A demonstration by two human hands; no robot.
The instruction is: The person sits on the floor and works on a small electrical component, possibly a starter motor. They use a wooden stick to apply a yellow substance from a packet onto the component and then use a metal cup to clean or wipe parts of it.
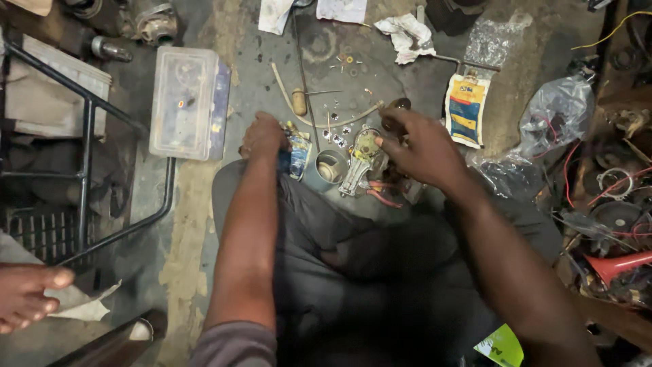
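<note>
Metal part (361, 163) under right hand (424, 146) — left hand (263, 136) on packet (297, 153).

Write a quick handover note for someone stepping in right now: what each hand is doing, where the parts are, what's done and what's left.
Left hand: resting on the floor on a small blue and yellow packet; grip unclear.
Right hand: fingers closed on a dark tool handle, over the metal motor assembly.
Parts: assembly lies on the floor by a small round cup, red wires under it; loose screws just beyond.
Done: assembly looks opened, screws out.
Left: work on the assembly appears unfinished; screws not refitted.
</note>
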